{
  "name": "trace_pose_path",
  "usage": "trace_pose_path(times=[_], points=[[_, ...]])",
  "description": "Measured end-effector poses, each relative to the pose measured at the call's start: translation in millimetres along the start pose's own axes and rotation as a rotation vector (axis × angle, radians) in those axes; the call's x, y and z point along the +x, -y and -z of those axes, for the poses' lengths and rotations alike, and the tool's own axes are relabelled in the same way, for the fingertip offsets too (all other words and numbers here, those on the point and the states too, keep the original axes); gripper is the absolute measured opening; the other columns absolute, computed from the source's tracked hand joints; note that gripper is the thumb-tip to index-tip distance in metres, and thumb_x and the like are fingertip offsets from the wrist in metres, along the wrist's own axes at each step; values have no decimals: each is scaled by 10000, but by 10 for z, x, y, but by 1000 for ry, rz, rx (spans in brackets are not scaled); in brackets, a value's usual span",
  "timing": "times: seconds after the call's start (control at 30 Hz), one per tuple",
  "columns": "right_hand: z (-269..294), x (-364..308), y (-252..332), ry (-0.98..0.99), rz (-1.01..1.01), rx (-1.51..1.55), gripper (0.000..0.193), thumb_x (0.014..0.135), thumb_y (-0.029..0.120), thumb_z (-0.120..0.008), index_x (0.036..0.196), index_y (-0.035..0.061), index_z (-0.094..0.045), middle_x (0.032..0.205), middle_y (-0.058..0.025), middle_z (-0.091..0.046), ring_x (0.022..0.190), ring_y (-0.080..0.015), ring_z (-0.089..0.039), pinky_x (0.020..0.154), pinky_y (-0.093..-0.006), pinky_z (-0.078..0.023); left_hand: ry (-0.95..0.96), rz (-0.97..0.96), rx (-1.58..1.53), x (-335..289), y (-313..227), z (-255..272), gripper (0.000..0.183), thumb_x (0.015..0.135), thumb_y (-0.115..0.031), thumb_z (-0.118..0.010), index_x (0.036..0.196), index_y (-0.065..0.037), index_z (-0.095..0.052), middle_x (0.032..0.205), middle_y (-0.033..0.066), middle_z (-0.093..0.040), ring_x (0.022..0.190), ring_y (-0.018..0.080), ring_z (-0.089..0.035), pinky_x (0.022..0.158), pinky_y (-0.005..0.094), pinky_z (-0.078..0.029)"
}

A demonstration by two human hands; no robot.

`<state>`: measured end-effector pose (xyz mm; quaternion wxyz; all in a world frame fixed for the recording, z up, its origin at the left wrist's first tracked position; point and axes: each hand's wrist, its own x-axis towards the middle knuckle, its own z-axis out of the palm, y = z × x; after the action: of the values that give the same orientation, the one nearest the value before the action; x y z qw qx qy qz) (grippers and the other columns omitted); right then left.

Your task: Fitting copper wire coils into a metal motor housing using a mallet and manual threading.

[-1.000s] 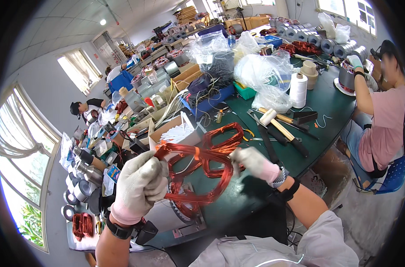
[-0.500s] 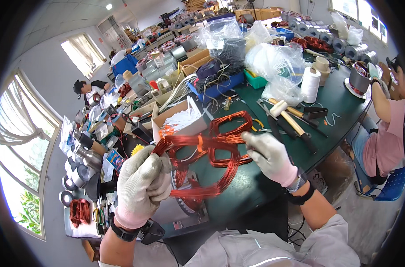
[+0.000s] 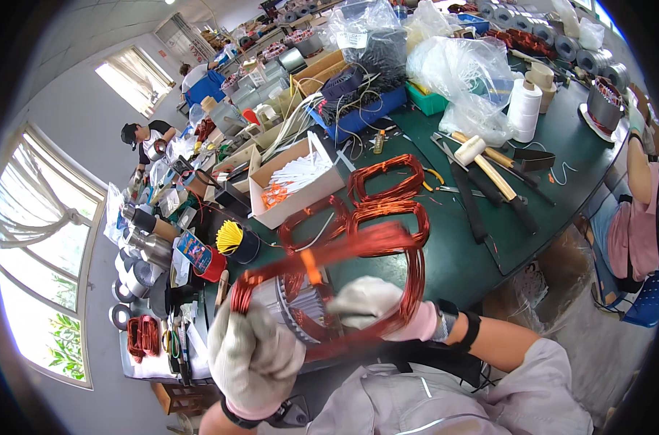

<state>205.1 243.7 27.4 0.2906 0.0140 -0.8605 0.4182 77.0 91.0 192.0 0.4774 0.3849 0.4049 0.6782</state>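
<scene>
Copper coil (image 3: 415, 277) being turned, near edge of the table (image 3: 456, 272).
My left hand (image 3: 253, 355) clamps it; whether my right hand (image 3: 369, 304) grips, I can't tell; next likely wants steadiness.

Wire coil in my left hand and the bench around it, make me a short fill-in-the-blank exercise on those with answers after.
The left hand grips a wire coil wrapped with a band coloured ____.
The mallet lies on a table coloured ____.
Thin sticks standing in the dark cup are ____.
The box of white strips stands to the person's ____ of the mallet.
Missing words: orange; green; yellow; left.
</scene>
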Motion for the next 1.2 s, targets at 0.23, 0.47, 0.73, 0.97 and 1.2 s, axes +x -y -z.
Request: trace_pose_path(times=[0.23, 0.47, 0.73, 0.97, 1.2], points=[[-378, -259, 7, -38, 87, -111, 193, 815, 32, -619, 997, 49, -682, 995, -85, -667, 1024, -280, -666, 862, -384, -546, -160, 88, -159, -282, 334, 276, 348, 1120, -366, -466, 1013, -45, -547, 569, -82, -241, 426, 47, -166, 399, 251, -169], [-325, -56, -87, -270, -319, 289, 280, 937, 87, -602, 1188, 18, -705, 1036, -147, -749, 935, -247, -722, 826, -330, -559, -154, 76, -167, -336, 340, 234, 348, 1116, -349, -474, 1051, -26, -585, 550, -87, -251, 415, 44, -179, 396, 248, -170], [-668, 5, -40, -458, -527, 153, 267, 948, 89, -609, 1187, 12, -700, 911, -228, -712, 848, -367, -727, 723, -381, -555, -227, 43, -58, -316, 372, 244, 341, 1103, -358, -511, 1036, -31, -581, 555, -80, -252, 417, 52, -200, 403, 254, -191], [-913, -145, 217, -394, -679, 373, 436, 1000, 143, -549, 1419, 24, -543, 1015, -256, -707, 889, -366, -727, 776, -413, -560, -195, 81, 70, -246, 343, 213, 331, 1086, -349, -561, 1018, -25, -563, 568, -71, -263, 440, 66, -250, 433, 265, -222], [271, -574, 697, 133, -433, -102, 337, 944, 178, -672, 1262, 66, -671, 912, -156, -725, 829, -330, -716, 719, -407, -585, -143, 180, 184, -67, 60, 209, 365, 1045, -272, -633, 1140, 74, -567, 741, 35, -516, 542, 79, -411, 501, 262, -350]])
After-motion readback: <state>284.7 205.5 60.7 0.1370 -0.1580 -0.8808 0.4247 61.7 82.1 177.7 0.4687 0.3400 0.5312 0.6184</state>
